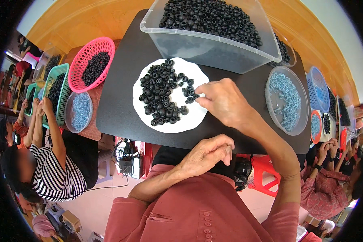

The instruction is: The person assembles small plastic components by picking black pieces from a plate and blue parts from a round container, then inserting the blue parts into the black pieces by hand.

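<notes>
Black rings (157, 97) lay loose on plate (181, 125). Right hand (226, 103): fingertips bunched against some, grip unclear. Left hand (205, 155): half-curled, contents hidden. Careless drag risked spilling rings.

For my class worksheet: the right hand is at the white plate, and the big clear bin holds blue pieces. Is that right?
The colour is wrong: the head view shows the big clear bin holding black pieces. The right hand is at the white plate.
</notes>
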Demonstrator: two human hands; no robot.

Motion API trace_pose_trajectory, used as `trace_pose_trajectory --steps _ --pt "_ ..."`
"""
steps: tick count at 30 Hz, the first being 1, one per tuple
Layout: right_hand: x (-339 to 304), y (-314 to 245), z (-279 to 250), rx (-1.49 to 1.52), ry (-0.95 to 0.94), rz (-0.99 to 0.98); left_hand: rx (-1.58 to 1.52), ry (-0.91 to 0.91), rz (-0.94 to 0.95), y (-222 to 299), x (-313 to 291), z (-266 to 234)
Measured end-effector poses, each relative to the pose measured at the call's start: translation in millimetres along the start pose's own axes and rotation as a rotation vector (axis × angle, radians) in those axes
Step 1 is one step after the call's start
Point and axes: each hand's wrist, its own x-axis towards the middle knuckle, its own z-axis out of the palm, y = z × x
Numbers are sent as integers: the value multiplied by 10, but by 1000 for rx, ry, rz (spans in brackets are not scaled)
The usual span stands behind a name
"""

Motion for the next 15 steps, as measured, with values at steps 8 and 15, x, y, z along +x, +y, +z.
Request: trace_pose_trajectory --steps 8,15 --pt "145 -142 47 -361 -178 74 -98 47 55 17 41 -84" --pt "-153 -58 -321 438 -187 368 -222 93 35 28 43 -114"
